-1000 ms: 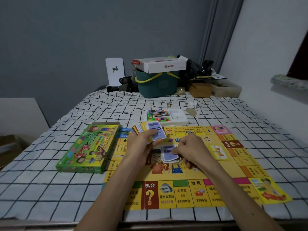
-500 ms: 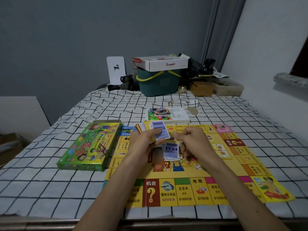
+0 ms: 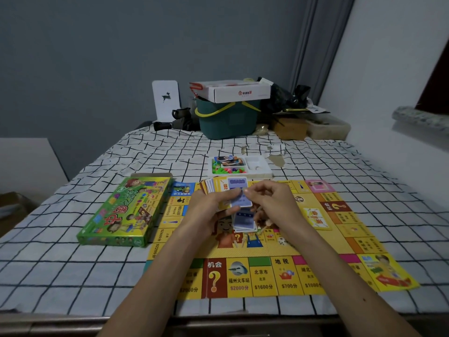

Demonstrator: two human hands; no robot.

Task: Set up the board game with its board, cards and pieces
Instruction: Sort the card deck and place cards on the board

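Sorting cards, by the look of it. The left hand grips a fan of cards above the far half of the board, thumb across the faces, and a blue card lies on top of the fan. The right hand is close against the left with fingers curled, thumb and forefinger apparently pinching the blue card at its right edge. Directly under the hands a small pile of blue-backed cards lies on the middle of the board, slightly skewed. The board lies flat on the bed, close along the near edge and right of centre. A green game box lies beside the board's left edge; I cannot tell if they touch. A white tray holding coloured pieces and a few more cards sits just beyond the board's far edge, mid-bed. What looks like a die rests on the board near the pile. Judgement: the board is laid, the cards are partly sorted, and the pieces are not yet out. For this step, ease the left thumb so that only the top card slides free, and check that a single card comes away. Lay it square on the pile, same side up as the rest. Square the pile before going on. The yellow cards in the fan likely want their own pile, well apart from the blue. Press lightly, since the board looks thin and the bedding is soft, so it could shift.
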